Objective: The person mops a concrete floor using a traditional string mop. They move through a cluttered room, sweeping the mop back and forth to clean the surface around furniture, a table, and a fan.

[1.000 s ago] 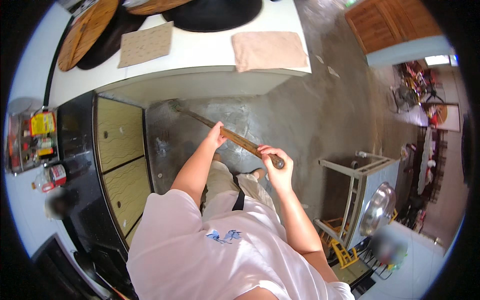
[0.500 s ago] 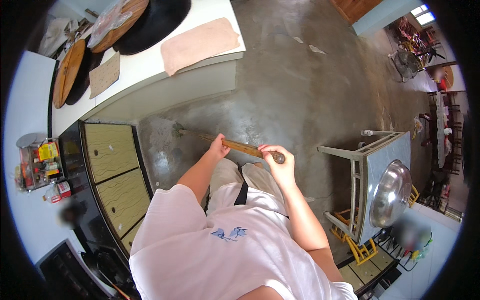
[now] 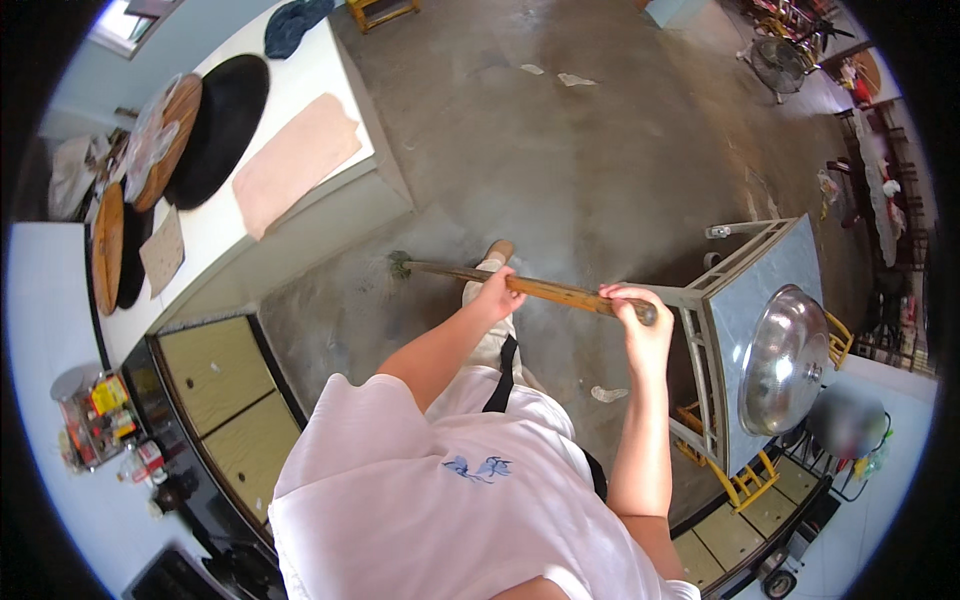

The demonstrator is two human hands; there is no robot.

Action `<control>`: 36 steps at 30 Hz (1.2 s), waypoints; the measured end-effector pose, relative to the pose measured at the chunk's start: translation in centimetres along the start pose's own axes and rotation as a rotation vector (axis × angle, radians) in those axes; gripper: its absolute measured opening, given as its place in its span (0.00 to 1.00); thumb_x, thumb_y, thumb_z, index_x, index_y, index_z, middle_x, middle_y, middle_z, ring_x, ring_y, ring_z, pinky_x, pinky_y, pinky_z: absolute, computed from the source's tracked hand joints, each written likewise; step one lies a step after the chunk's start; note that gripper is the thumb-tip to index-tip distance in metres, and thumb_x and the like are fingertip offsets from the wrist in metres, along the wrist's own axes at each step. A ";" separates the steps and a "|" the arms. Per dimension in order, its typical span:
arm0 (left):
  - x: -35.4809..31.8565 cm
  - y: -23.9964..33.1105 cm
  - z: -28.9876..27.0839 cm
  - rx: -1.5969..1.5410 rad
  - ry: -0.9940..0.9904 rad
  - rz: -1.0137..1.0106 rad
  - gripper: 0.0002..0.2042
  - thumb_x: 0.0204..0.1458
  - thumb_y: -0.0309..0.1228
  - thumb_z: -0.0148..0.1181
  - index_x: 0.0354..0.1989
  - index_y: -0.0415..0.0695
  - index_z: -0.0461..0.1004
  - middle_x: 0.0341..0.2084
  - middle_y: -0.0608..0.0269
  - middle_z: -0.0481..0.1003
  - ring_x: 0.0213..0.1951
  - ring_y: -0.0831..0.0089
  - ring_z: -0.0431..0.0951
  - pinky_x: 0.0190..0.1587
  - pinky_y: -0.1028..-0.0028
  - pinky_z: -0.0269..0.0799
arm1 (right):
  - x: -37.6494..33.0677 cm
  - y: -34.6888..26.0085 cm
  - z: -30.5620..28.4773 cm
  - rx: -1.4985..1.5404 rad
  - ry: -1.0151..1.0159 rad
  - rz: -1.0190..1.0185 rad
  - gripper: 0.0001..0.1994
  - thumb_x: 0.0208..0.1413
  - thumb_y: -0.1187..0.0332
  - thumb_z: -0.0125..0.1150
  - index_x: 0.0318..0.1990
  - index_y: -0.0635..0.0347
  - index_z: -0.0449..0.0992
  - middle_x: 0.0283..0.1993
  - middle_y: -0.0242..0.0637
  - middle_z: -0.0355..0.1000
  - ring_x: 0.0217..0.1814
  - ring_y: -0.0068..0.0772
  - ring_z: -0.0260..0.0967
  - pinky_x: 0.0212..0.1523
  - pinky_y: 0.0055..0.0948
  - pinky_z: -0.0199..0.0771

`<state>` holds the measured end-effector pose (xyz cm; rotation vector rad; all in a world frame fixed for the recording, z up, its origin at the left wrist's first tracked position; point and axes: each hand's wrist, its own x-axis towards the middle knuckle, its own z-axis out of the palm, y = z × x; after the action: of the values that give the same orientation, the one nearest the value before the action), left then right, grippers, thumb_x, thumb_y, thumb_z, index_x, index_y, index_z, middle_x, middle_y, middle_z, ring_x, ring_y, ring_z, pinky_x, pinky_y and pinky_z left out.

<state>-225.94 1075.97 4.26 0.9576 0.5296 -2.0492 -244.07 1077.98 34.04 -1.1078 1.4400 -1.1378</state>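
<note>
My left hand (image 3: 497, 292) is wrapped around the middle of a long wooden broom handle (image 3: 540, 290), fingers curled tight over the shaft. My right hand (image 3: 632, 306) is closed over its top end, near the centre-right of the frame, thumb side up. Both fists are shut on the wood; neither is spread or loose. The handle runs almost level across the middle of the picture, from my right fist leftward and down to the broom head (image 3: 399, 266), a small dark tuft that touches the concrete floor (image 3: 560, 160) left of centre, just beside the base of the white counter (image 3: 215, 225).

Judging how far the sweeping has got: the floor near the head looks grey and mottled, with no gathered heap of dirt that I can see. A few pale scraps (image 3: 575, 79) lie on the floor in the upper middle of the frame, well apart from the head, and another pale scrap (image 3: 608, 394) sits by my feet, lower centre. So I would say most of the floor is yet to be covered.

Outward: a pink cloth (image 3: 295, 160) and round black and wooden trays lie on the counter at upper left. At the right stands a metal table (image 3: 745, 300) bearing a shiny domed lid (image 3: 783, 358).
</note>
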 end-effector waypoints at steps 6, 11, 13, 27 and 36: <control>4.4 -0.1 14.3 -0.045 0.044 -0.117 0.07 0.47 0.28 0.52 0.28 0.44 0.60 0.27 0.63 0.64 0.33 0.69 0.67 0.41 0.69 0.67 | 9.0 -3.8 -4.5 0.003 0.128 -0.016 0.03 0.46 0.81 0.51 0.28 0.68 0.72 0.32 0.42 0.73 0.40 0.34 0.71 0.46 0.30 0.68; 8.7 4.2 21.1 -0.081 0.020 -0.131 0.07 0.48 0.29 0.52 0.30 0.43 0.60 0.29 0.62 0.65 0.35 0.69 0.68 0.42 0.70 0.69 | 18.7 -7.6 -3.2 -0.060 0.070 -0.036 0.03 0.44 0.83 0.51 0.27 0.68 0.71 0.31 0.42 0.73 0.40 0.35 0.70 0.46 0.30 0.68; 10.5 6.5 22.7 -0.103 0.061 -0.085 0.08 0.48 0.31 0.51 0.31 0.42 0.60 0.29 0.61 0.66 0.34 0.69 0.69 0.42 0.69 0.71 | 23.2 -8.8 -2.0 -0.073 0.004 -0.032 0.03 0.44 0.83 0.51 0.27 0.68 0.71 0.30 0.42 0.73 0.40 0.35 0.71 0.46 0.30 0.68; 18.4 20.0 34.4 -0.296 0.190 0.136 0.10 0.44 0.35 0.56 0.23 0.45 0.62 0.23 0.64 0.66 0.28 0.74 0.69 0.36 0.76 0.75 | 51.3 -11.0 4.4 -0.099 -0.466 0.045 0.05 0.46 0.82 0.47 0.26 0.70 0.72 0.31 0.42 0.74 0.37 0.29 0.71 0.43 0.26 0.69; 26.7 24.3 37.5 -0.696 0.226 0.511 0.09 0.41 0.33 0.52 0.16 0.49 0.60 0.12 0.68 0.61 0.13 0.74 0.62 0.16 0.78 0.65 | 64.4 -9.9 6.6 -0.110 -0.865 -0.005 0.05 0.48 0.79 0.51 0.29 0.69 0.74 0.31 0.36 0.74 0.35 0.22 0.69 0.40 0.19 0.67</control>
<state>-233.82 1024.52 6.06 0.7850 0.9288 -1.1748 -245.10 1012.48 33.91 -1.4360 0.8117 -0.4583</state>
